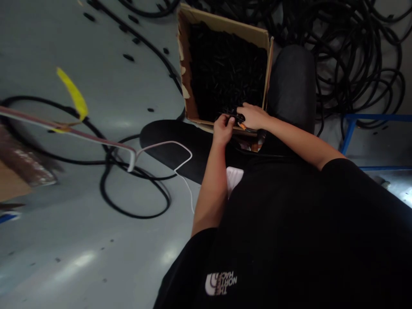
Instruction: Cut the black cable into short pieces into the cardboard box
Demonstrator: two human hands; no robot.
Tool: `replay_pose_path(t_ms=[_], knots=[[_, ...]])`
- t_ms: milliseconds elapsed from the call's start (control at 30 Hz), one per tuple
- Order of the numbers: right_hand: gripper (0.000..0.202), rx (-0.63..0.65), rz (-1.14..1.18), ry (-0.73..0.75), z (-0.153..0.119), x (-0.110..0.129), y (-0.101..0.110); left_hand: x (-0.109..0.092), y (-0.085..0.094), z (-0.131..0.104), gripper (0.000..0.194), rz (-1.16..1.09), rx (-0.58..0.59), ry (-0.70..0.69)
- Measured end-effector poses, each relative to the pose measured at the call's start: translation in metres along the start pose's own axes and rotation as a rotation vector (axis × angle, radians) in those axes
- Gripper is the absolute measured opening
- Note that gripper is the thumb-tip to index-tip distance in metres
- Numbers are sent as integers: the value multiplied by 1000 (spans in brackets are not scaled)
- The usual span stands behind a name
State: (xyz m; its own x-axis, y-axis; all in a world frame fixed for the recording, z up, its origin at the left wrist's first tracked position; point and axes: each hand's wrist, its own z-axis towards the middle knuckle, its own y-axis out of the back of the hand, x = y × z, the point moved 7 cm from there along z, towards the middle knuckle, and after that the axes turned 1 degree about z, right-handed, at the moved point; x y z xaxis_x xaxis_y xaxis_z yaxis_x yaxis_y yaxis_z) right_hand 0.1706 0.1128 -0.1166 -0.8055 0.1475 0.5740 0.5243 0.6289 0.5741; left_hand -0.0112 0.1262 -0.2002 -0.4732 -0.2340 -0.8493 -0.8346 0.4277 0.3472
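Both hands meet over the near edge of a cardboard box [184, 64] filled with short black pieces [228, 64]. My left hand [224, 128] is closed, thumb and fingers pinching a thin black length of hose or cable [229, 115]. Just to its right, my right hand [252, 116] wraps round a hand tool with an orange-and-black handle [242, 125]. The tool's working end lies between the two hands, too dark and small to make out its kind.
Coils of black hose [350, 64] lie at the upper right. A looped black hose [135, 214] and scattered black bits [128, 57] lie on the grey floor at left. A white cable [183, 165] crosses my leg. A blue frame [350, 133] stands at right.
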Motion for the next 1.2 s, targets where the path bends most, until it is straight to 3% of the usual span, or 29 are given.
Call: replay_pose_path(t_ms=[133,267,400,567,633,767,900,1200], knots=[[30,6,37,-16,3,-5,1,13,4,7,32,4,-77,43],[29,-39,106,-40,7,-18,-2,22,1,9,51,-181,-47,116],[31,-109,220,-74,18,-33,-5,9,-5,1,62,-400,61,157],[30,16,297,-51,25,-37,-16,-12,-5,-8,40,-574,76,274],[26,64,341,-19,22,-33,-18,-18,-4,-8,34,-571,75,280],[15,123,438,12,18,-22,-17,-23,-6,-8,45,-495,131,249],[21,145,493,16,18,-13,-15,-21,-5,-8,54,-479,118,240],[11,90,302,12,25,-14,-15,-17,-11,-9,52,-556,6,369]])
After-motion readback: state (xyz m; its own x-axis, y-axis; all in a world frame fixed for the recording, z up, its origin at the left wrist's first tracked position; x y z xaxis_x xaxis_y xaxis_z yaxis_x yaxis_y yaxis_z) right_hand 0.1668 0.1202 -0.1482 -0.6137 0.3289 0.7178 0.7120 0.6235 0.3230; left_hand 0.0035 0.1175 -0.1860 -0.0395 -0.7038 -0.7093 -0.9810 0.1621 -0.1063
